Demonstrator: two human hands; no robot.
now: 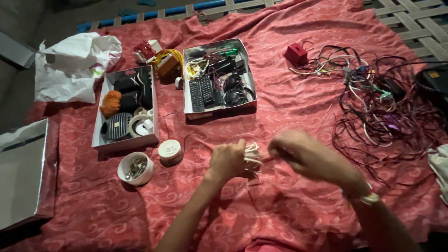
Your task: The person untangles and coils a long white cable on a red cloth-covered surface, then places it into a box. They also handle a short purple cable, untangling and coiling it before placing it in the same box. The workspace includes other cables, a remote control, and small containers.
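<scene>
Near the lower centre of the frame, the left hand (227, 160) was closed in a fist around a small coiled bundle of white cable (252, 155), whose loops stuck out to the right of the knuckles. The right hand (305, 154), blurred, sat just beside it with its fingers pinched narrow near the bundle; whether they gripped a strand could not be told. Both hands hovered over a red patterned bedcloth (280, 107).

Left of the left hand lay a round white tape roll (170, 151) and a small white cup of metal bits (136, 168). Above those, at centre left, stood an open white cardboard box of dark speakers and orange yarn (125, 108), and beside it at upper centre a second white box holding black remote controls and headphones (218, 79). A tangled heap of dark and white wires (378, 102) spread across the right of the frame, with a small red box (296, 53) at its upper left. A crumpled white plastic bag (72, 65) lay at upper left.
</scene>
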